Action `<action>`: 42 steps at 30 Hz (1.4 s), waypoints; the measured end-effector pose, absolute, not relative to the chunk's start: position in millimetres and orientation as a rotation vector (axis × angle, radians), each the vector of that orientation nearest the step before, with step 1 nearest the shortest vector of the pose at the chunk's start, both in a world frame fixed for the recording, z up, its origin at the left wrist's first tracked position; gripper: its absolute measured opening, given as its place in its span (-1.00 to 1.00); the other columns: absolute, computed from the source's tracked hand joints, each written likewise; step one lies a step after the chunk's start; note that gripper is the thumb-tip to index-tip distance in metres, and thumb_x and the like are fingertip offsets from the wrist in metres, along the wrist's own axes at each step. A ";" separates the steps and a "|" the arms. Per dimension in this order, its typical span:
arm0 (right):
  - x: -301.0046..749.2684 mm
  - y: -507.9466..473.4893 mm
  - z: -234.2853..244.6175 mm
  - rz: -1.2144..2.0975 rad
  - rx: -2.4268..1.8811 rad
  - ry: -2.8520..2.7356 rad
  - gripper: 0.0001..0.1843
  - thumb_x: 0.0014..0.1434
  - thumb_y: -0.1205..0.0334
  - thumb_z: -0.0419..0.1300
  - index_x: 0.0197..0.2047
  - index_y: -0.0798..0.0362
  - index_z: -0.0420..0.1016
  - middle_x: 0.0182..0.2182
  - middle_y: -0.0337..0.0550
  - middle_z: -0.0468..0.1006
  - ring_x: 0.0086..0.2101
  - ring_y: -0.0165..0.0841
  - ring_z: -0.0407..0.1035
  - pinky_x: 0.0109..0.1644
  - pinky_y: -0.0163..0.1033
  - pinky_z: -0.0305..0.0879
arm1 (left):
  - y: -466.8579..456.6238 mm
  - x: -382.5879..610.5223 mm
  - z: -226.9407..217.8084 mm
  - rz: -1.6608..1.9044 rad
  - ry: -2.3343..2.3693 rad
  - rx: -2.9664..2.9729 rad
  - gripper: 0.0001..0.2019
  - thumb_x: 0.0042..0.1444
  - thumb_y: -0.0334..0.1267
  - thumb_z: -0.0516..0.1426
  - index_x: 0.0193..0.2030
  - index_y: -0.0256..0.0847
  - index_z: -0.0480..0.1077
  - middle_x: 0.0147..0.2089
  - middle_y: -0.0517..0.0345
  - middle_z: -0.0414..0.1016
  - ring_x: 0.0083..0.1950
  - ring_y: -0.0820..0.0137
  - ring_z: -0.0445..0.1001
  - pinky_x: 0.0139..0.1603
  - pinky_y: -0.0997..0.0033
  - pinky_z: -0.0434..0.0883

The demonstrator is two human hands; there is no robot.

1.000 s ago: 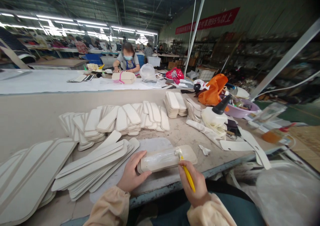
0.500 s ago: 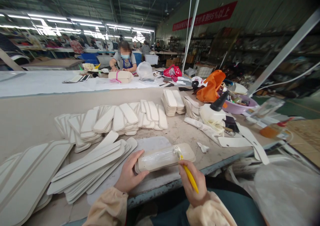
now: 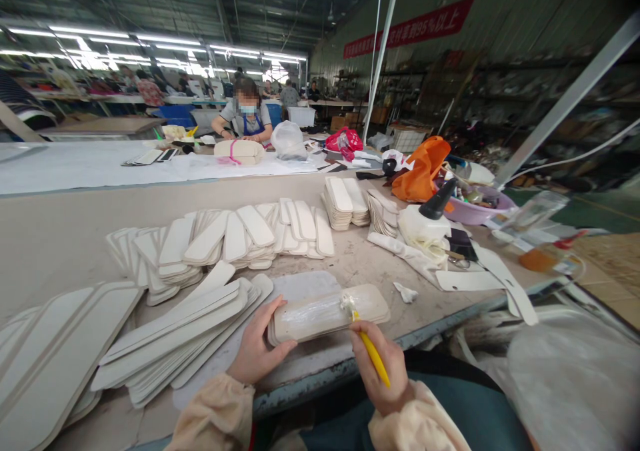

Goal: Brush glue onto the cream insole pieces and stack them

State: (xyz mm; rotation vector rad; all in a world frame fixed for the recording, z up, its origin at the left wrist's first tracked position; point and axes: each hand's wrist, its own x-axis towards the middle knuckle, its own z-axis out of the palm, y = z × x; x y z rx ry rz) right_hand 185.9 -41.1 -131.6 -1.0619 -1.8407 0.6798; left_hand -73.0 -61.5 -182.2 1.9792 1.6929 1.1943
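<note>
A short stack of cream, round-cornered panels (image 3: 313,316) lies in front of me, its top one wet with a glossy white smear like glue. My left hand (image 3: 259,344) grips the stack's left end, thumb along the near edge and fingers at the far side. Wrapped round a yellow-handled brush (image 3: 374,358), my right hand (image 3: 383,368) presses its white-coated bristles onto the top panel, right of the middle. Under the stack is a pale sheet (image 3: 305,284). Left of my hands, longer panels (image 3: 175,344) lie fanned in overlapping piles.
Behind the stack run rows of smaller panels (image 3: 250,234). To the right are a white bottle with black nozzle (image 3: 437,201), a crumpled white scrap (image 3: 405,292), an orange cloth (image 3: 423,171) and a purple basin (image 3: 493,214). Across the table a person (image 3: 245,118) works.
My right hand and the brush have shifted slightly left along the top panel. My left hand keeps its hold on the stack's end.
</note>
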 end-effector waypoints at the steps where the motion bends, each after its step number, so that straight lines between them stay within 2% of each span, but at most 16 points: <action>1: 183.2 -43.2 -129.2 0.730 -1.038 -1.845 -0.88 0.31 0.21 0.05 -0.15 -0.01 0.39 -0.44 -0.22 0.47 -0.45 -0.37 0.40 -0.35 -0.33 0.28 | -61.4 -73.0 -182.3 1.192 1.693 1.975 -0.25 -0.01 -0.13 0.24 0.31 -0.22 0.07 0.15 -0.12 0.41 0.14 0.10 0.41 0.17 0.03 0.35; 5: 169.1 -52.0 -122.5 1.039 -0.943 -1.854 -0.85 0.31 0.17 0.06 -0.17 0.01 0.40 -0.49 -0.22 0.41 -0.50 -0.37 0.33 -0.38 -0.30 0.26 | -61.8 -73.7 -183.3 1.186 1.695 1.963 -0.23 -0.01 -0.12 0.25 0.32 -0.21 0.05 0.15 -0.12 0.40 0.15 0.09 0.40 0.18 0.02 0.34; 9: 153.2 -55.9 -124.0 1.388 -0.978 -1.605 -0.75 0.30 0.04 0.07 -0.23 0.03 0.41 -0.59 -0.25 0.39 -0.58 -0.39 0.25 -0.49 -0.30 0.19 | -62.0 -74.1 -184.9 1.173 1.683 1.951 -0.20 -0.02 -0.11 0.26 0.32 -0.20 0.03 0.17 -0.12 0.38 0.16 0.10 0.39 0.19 0.01 0.32; 13: 138.4 -54.5 -124.9 1.578 -0.929 -1.437 -0.70 0.27 -0.02 0.11 -0.30 0.04 0.40 -0.63 -0.28 0.37 -0.63 -0.44 0.18 -0.54 -0.34 0.13 | -61.5 -72.8 -184.8 1.182 1.678 1.934 -0.20 -0.03 -0.11 0.27 0.32 -0.19 0.04 0.16 -0.12 0.38 0.15 0.11 0.40 0.19 0.02 0.33; 18: 138.2 -46.8 -121.3 1.523 -0.993 -1.510 -0.72 0.27 0.03 0.12 -0.36 0.04 0.40 -0.66 -0.31 0.34 -0.61 -0.46 0.19 -0.49 -0.34 0.14 | -61.7 -72.3 -182.6 1.174 1.690 1.936 -0.19 -0.03 -0.11 0.27 0.32 -0.18 0.03 0.16 -0.08 0.38 0.15 0.12 0.39 0.19 0.04 0.32; 22: 152.1 -35.1 -119.9 1.453 -1.088 -1.412 -0.72 0.24 0.01 0.14 -0.36 0.04 0.40 -0.67 -0.34 0.31 -0.63 -0.47 0.15 -0.53 -0.36 0.10 | -61.7 -73.5 -183.9 1.161 1.682 1.939 -0.17 -0.04 -0.08 0.28 0.33 -0.18 0.02 0.17 -0.08 0.38 0.16 0.11 0.38 0.20 0.04 0.32; 26: 148.6 -31.5 -116.9 1.576 -1.017 -1.284 -0.71 0.21 -0.02 0.15 -0.35 0.04 0.37 -0.69 -0.37 0.29 -0.67 -0.49 0.10 -0.59 -0.37 0.04 | -61.3 -74.3 -187.3 1.165 1.681 1.923 -0.16 -0.05 -0.07 0.28 0.33 -0.17 0.02 0.17 -0.08 0.37 0.17 0.11 0.38 0.20 0.05 0.31; 33: 135.3 -35.9 -118.0 1.563 -1.017 -1.482 -0.76 0.24 0.08 0.14 -0.38 0.05 0.41 -0.68 -0.36 0.31 -0.63 -0.48 0.16 -0.52 -0.37 0.10 | -62.2 -74.8 -186.7 1.152 1.665 1.916 -0.14 -0.04 -0.06 0.28 0.35 -0.15 -0.02 0.17 -0.06 0.37 0.16 0.13 0.38 0.19 0.07 0.32; 37: 153.9 -25.2 -115.3 1.473 -1.136 -1.417 -0.73 0.20 0.04 0.15 -0.41 0.05 0.39 -0.70 -0.37 0.29 -0.65 -0.48 0.13 -0.55 -0.36 0.09 | -61.9 -73.4 -184.0 1.151 1.683 1.922 -0.16 -0.05 -0.07 0.28 0.33 -0.18 0.02 0.15 -0.08 0.39 0.16 0.10 0.39 0.19 0.04 0.32; 42: 143.0 -24.0 -111.9 1.630 -1.016 -1.305 -0.72 0.18 0.00 0.15 -0.37 0.05 0.36 -0.69 -0.37 0.31 -0.67 -0.49 0.12 -0.59 -0.39 0.08 | -61.2 -73.9 -185.9 1.150 1.681 1.908 -0.16 -0.04 -0.07 0.27 0.34 -0.19 0.01 0.16 -0.12 0.38 0.16 0.09 0.39 0.19 -0.01 0.31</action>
